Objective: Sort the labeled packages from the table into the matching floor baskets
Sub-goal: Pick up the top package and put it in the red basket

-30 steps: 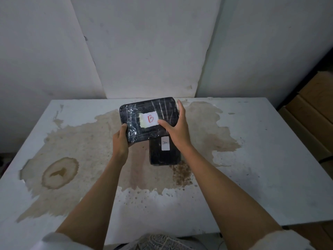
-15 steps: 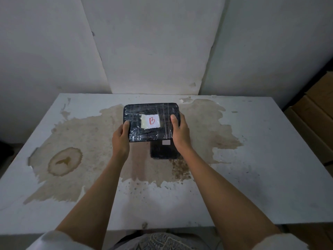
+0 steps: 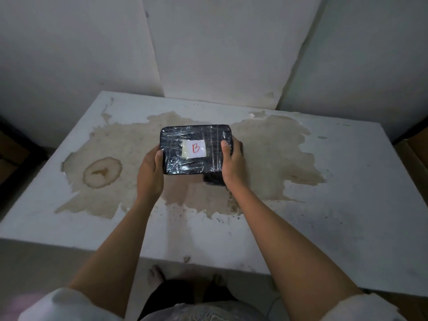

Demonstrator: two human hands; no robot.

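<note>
A black package [image 3: 185, 158] wrapped in clear film carries a white label with a red B. I hold it above the middle of the white table [image 3: 347, 193]. My left hand [image 3: 150, 172] grips its left edge and my right hand [image 3: 232, 165] grips its right edge. A second black package [image 3: 213, 179] lies on the table underneath, mostly hidden by the held one; its label is covered. No floor basket is in view.
The tabletop has a large brown stain [image 3: 104, 172] across its middle. White wall panels [image 3: 220, 54] stand behind the table. Cardboard boxes [image 3: 416, 156] sit at the right edge. My feet [image 3: 157, 274] show below the table's near edge.
Both hands have settled on the B package's side edges and levelled it. It now covers the A package's label. The camera has drawn back and tipped down, showing the table's near edge.
</note>
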